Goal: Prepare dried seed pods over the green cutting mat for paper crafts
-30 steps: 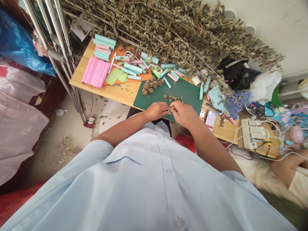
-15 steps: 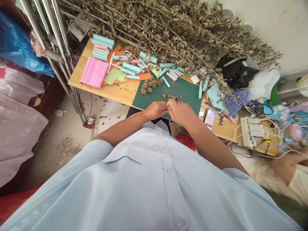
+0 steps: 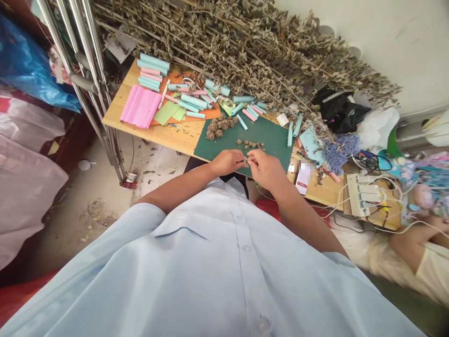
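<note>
My left hand [image 3: 228, 162] and my right hand [image 3: 264, 168] meet over the near edge of a dark green cutting mat [image 3: 210, 147]. The fingers of both are pinched together at one spot. Something tiny and pale shows between the fingertips, too small to name. Just beyond my right hand lies a row of small brown balls [image 3: 249, 143]. A heap of larger brown, rough balls [image 3: 219, 125] sits at the mat's far left. One light blue paper roll [image 3: 242, 122] rests on the mat's far side.
Dried leafy stalks [image 3: 224, 51] cover the table's back. Pink paper [image 3: 140, 106] and more rolls [image 3: 192, 100] lie left. A phone [image 3: 304, 178], blue cord [image 3: 338, 152] and power strip [image 3: 363, 194] are right. Metal crutches [image 3: 84, 82] stand left; another person's arm [image 3: 409, 238] shows at right.
My right hand has turned and drawn slightly right, so its fingertips and more of the small balls show. The left hand has barely moved. The view has shifted a little.
</note>
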{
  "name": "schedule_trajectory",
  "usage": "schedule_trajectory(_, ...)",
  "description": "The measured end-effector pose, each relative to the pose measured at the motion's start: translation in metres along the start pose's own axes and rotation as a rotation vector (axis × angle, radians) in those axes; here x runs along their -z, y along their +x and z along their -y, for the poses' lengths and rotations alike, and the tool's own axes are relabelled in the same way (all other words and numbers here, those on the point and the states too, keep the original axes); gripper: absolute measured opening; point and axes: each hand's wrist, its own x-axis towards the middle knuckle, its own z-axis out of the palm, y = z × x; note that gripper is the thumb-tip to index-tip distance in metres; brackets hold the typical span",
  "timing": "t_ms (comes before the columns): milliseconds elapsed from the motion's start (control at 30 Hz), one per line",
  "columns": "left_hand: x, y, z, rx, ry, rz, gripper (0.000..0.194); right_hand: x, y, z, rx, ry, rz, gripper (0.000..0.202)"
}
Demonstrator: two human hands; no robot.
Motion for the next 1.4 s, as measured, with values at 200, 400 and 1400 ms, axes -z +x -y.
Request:
schedule_trajectory(200, -0.003, -0.001, 0.002, -0.008, 0.021, -0.025, 0.031, -0.02, -0.005, 0.012, -0.042, -0.118, -0.109, 0.023)
schedule_trajectory(400, -0.004, -0.001, 0.003, -0.012, 0.033, -0.024, 0.03, -0.04, -0.003, 0.013, -0.048, -0.166, -0.225, 0.02)
schedule_trajectory(1400, 0.0, 0.0, -0.001, -0.001, -0.073, -0.011, 0.041, -0.036, 0.017, -0.017, -0.575, 1.188, -0.097, 0.059)
